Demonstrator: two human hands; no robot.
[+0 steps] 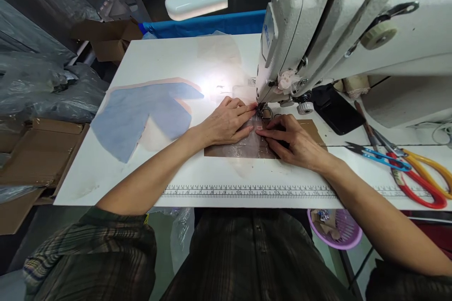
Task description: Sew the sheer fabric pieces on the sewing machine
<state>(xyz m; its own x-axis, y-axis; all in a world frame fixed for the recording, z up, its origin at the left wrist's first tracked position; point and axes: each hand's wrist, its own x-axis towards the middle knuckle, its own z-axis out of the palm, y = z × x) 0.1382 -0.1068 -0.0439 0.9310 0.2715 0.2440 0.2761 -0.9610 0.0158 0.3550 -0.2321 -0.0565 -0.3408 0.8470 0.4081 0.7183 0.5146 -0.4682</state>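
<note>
While the left hand (229, 122) lies flat and the right hand (291, 138) bends its fingers, a sheer, pale pink fabric piece (252, 141) lies between them.
Beneath the needle end of the white metal sewing machine (282, 42), the fabric rests over a shiny brown rectangular sheet (213, 151) on the white tabletop (190, 169); the left hand presses palm down at its left, fingers extended, clenching nothing, while the right touches its right side with thumb and fingertips, though whether they pinch it, I cannot tell.
</note>
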